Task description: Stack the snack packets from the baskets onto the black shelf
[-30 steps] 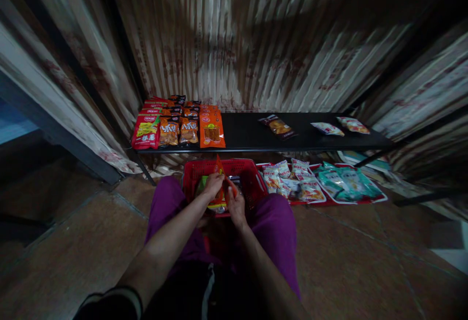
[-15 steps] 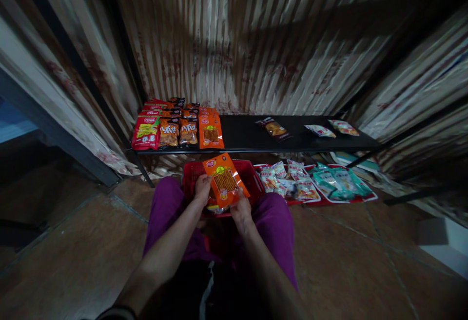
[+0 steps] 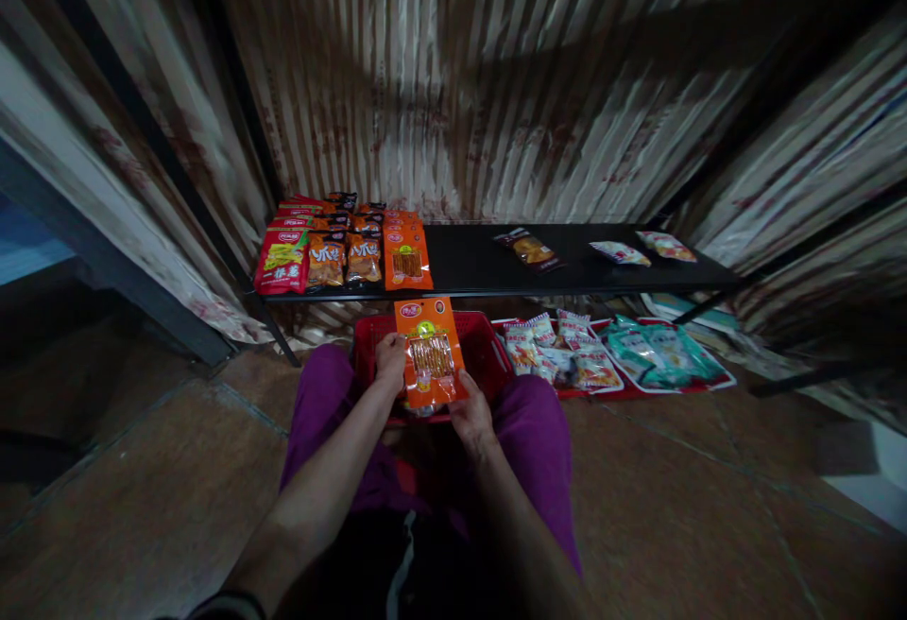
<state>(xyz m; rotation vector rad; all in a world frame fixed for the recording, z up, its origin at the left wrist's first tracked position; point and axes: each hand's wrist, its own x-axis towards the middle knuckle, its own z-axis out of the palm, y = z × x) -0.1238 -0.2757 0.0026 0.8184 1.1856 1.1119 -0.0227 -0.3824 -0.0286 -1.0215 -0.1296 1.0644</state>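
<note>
An orange snack packet (image 3: 430, 355) with a clear window showing brown sticks is held above the red basket (image 3: 482, 341) between my knees. My left hand (image 3: 390, 361) is closed at the packet's left edge. At its lower right corner, my right hand (image 3: 470, 407) grips it with thumb and fingers. Similar orange packets (image 3: 407, 256) stand in a row on the black shelf (image 3: 464, 261) just behind. To their left are brown-orange snack bags (image 3: 327, 259) and red packets (image 3: 282, 259). The packet hides part of the basket's inside.
On the shelf's right part lie a dark packet (image 3: 530, 249) and two small white-and-red packets (image 3: 620, 253). Below, right of my knees, one red basket holds white-and-red packets (image 3: 588, 362), another teal packets (image 3: 656, 355). The shelf has dark metal legs (image 3: 273, 322).
The orange packet has turned from a tilt to nearly upright and shifted slightly left. Both my hands have stayed on it, the right one moving a little lower.
</note>
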